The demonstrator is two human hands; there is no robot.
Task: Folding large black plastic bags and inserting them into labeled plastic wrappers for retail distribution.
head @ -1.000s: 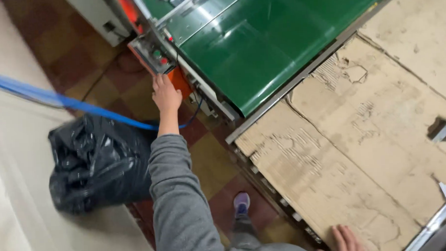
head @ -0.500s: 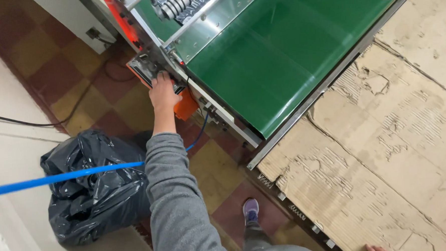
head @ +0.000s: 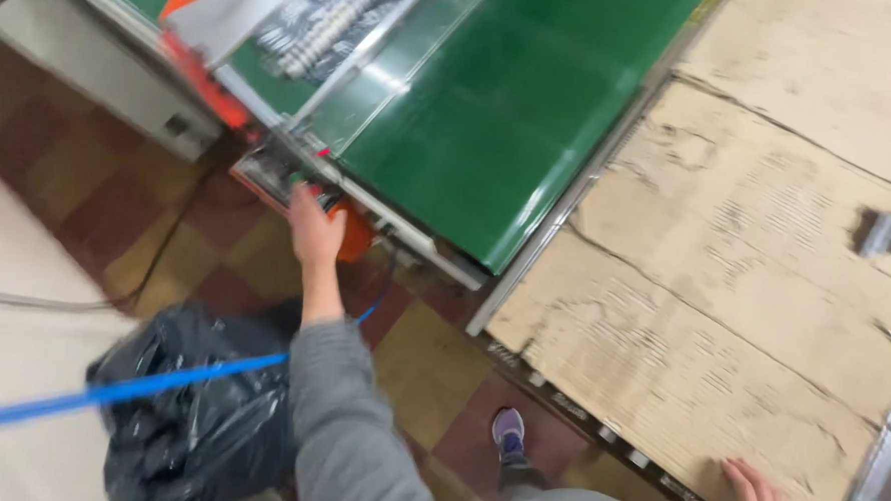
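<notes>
Grey-sleeved, the left hand [head: 314,231] reaches out with fingers stretched, its fingertips on a small control box [head: 280,178] at the near corner of the machine; whether it presses or grips is blurred. That box looks grey with an orange part beneath. Beside it runs the green belt [head: 519,107]. The right hand [head: 746,486] lies flat on the cardboard [head: 757,267].
</notes>
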